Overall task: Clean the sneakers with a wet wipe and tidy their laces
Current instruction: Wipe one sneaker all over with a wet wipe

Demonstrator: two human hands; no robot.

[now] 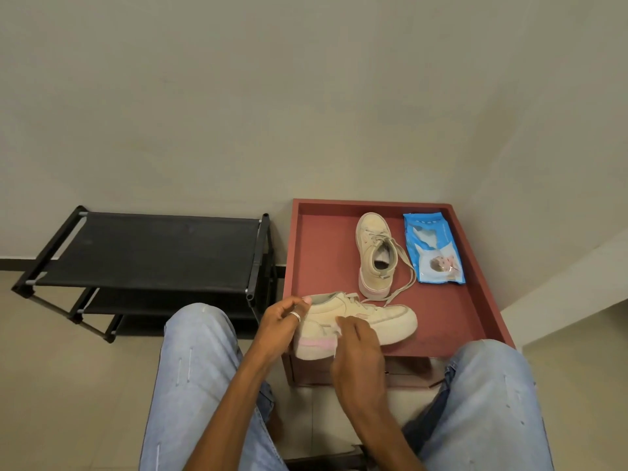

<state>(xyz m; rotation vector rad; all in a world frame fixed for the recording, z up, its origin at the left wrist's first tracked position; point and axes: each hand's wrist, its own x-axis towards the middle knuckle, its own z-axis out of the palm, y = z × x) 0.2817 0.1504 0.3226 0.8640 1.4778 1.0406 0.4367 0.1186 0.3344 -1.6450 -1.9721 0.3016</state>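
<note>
The near sneaker [370, 321], a beige low-top with a thick pale sole and a pink band at the heel, sits at the 6 o'clock edge of a red-brown tray-topped wooden stand [452, 314]. It is tipped so that its side faces up, with its toe toward 3 o'clock, its heel toward 9 o'clock and its sole toward the person. Whether it rests on the tray or is held just off it cannot be told.

The left hand [283, 321], with a silver ring on one finger, grips the heel. Its fingers curl round the back and its thumb lies on the collar. The right hand [360, 341] lies over the sneaker's side near the middle, its bent fingers held together and pinching a small white wet wipe [338, 329] against the upper. Only a strip of the wipe shows.

The far sneaker [373, 256], a matching beige one, stands upright toward 12 o'clock of the near one, toe pointing to 12 o'clock. Its loose beige laces [406, 270] trail down its 3 o'clock side. Just beside it at 3 o'clock lies a flat blue plastic pack of wipes [433, 249].

At 9 o'clock of the stand is a black metal-and-fabric shoe rack [153, 249]. The person's legs in light blue jeans [193, 368] frame the stand.
</note>
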